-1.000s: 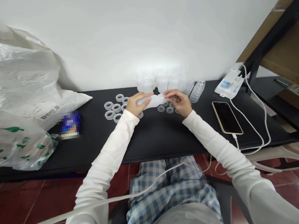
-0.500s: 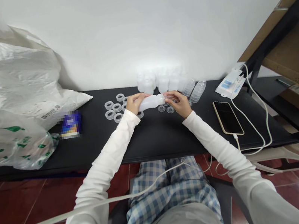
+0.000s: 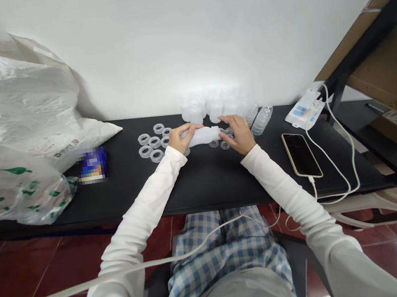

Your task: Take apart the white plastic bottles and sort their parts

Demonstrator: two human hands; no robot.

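Observation:
My left hand [image 3: 181,140] is closed around the body of a translucent white bottle [image 3: 201,136], which lies sideways with its neck to the right. By the bottle's neck is my right hand [image 3: 238,134], its fingers apart and its thumb near the mouth. Whether the thumb touches the neck I cannot tell. Several clear plastic rings [image 3: 154,142] lie left of my left hand. Small clear discs [image 3: 224,145] rest below the bottle's neck, partly hidden by my right hand. Behind stand several translucent white bottles [image 3: 192,111] against the wall.
Stacks of clear plastic pieces [image 3: 262,120] stand right of my right hand. A phone [image 3: 301,155] with a charging cable and a white power strip [image 3: 304,110] lie farther right on the black table [image 3: 212,186]. Large plastic bags [image 3: 13,97] and a blue packet [image 3: 93,164] are at left.
The fingers of my right hand have spread from a pinch at the bottle's mouth. My left hand still holds the bottle in about the same place.

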